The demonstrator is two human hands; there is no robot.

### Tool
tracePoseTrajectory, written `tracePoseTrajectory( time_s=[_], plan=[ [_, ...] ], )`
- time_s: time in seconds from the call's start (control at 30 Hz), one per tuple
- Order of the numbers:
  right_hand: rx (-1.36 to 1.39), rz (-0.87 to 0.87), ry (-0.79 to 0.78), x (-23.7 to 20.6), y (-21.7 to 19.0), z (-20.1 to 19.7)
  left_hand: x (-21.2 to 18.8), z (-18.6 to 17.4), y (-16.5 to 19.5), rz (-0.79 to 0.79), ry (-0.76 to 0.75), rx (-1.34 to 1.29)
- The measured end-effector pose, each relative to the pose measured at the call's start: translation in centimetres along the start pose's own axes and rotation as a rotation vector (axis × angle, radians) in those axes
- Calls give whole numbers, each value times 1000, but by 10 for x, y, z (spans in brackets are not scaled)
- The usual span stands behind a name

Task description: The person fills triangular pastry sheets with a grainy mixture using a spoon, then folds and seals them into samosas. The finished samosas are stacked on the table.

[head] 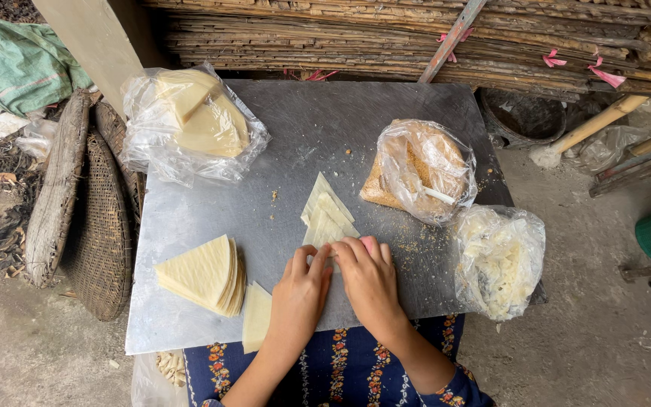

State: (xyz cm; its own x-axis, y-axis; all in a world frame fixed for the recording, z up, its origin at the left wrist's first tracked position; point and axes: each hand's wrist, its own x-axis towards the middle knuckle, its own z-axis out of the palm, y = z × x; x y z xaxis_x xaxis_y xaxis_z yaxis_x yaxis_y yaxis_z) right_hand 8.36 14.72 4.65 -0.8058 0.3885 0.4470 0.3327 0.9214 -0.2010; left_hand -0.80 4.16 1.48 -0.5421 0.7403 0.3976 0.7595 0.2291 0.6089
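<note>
Both hands (337, 283) palms-down on wrapper strips (327, 218)

garment: dark blue, floral embroidery in red and yellow | hands (333, 283): bare | forearms: uncovered

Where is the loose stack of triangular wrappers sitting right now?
In the head view, the stack of triangular wrappers lies on the metal sheet near its front left corner, just left of the left hand.
</note>
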Motion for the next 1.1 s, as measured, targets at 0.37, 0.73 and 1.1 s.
tracePoseTrajectory(
  time_s=[0.37,0.73,1.1],
  plan=[
    [1,39,-9,-1,4,6,0,0,0,3,4,6],
    [-28,107,110,-6,6,-8,28,24,-3,16,89,502],
    [71,207,179,-23,25,-13,31,18,-18,33,89,265]
  ],
)
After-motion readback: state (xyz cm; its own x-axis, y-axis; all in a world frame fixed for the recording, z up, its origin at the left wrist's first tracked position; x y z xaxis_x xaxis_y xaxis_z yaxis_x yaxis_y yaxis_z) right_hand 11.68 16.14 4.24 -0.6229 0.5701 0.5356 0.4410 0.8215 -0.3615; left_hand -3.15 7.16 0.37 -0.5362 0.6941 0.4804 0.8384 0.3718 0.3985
